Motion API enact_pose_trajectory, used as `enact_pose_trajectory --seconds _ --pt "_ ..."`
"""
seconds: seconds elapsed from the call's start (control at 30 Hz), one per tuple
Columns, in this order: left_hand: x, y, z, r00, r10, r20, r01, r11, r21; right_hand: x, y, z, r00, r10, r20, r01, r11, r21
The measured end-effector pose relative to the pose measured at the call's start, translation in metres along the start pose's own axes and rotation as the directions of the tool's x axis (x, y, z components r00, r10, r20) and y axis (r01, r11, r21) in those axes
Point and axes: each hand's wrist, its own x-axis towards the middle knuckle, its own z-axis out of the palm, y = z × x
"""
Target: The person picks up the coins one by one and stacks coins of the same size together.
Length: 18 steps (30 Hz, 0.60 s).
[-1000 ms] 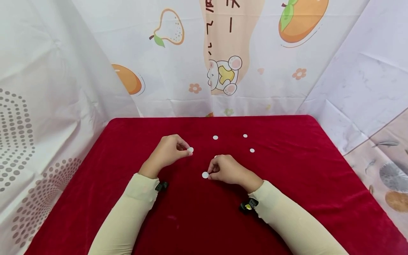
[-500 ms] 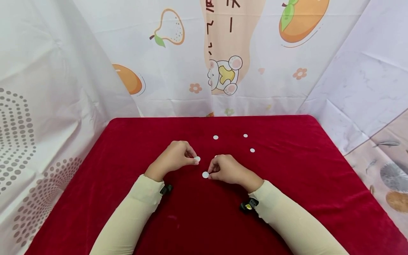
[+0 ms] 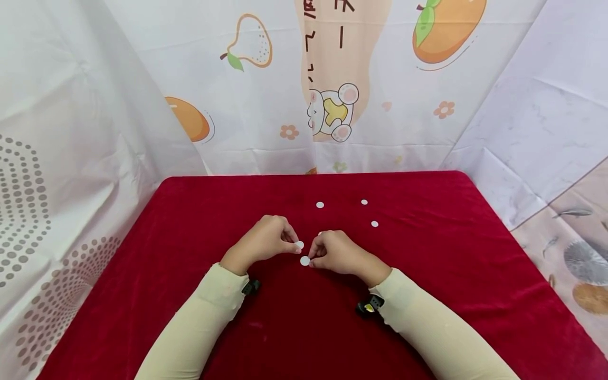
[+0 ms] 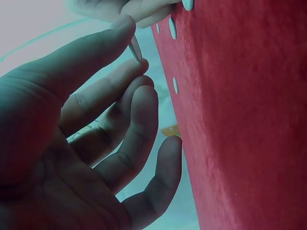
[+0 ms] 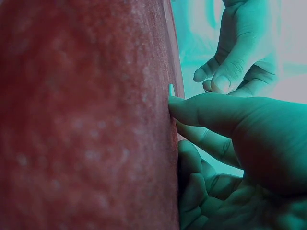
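My left hand (image 3: 268, 238) pinches a small white disc (image 3: 300, 245) between thumb and fingertip, its other fingers loosely bent. In the left wrist view this disc (image 4: 135, 49) shows almost edge-on, raised off the red cloth. Just nearer to me, a second white disc (image 3: 305, 260) lies on the cloth, and my right hand (image 3: 339, 252) grips its right edge between thumb and curled fingers. The right wrist view shows the thumb pressed down at this disc (image 5: 171, 90), with my left hand (image 5: 244, 52) held above it. The two discs are close together.
Farther back on the red cloth (image 3: 427, 274) lie more white discs: one behind the hands (image 3: 320, 205) and two at the right, a far one (image 3: 364, 202) and a nearer one (image 3: 374, 224). A sliver of another shows behind my right knuckles. Printed curtains (image 3: 266, 95) enclose the table.
My left hand has moved right and nearer to me, bringing its disc close to the one under my right hand. The right hand has stayed in place.
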Motion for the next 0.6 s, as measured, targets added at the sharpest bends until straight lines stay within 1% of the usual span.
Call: enact_pose_trajectory --seconds 0.37,0.6 --pt "0.001 0.005 0.008 0.999 0.019 0.034 -0.019 1.0 -0.001 0.001 -0.001 0.0 1.0 -0.022 -0.014 0.022 1.0 0.001" --pt "0.004 0.007 0.014 0.999 0.015 0.04 -0.015 1.0 0.016 0.001 0.001 0.0 1.0 -0.014 -0.015 0.014 1.0 0.013"
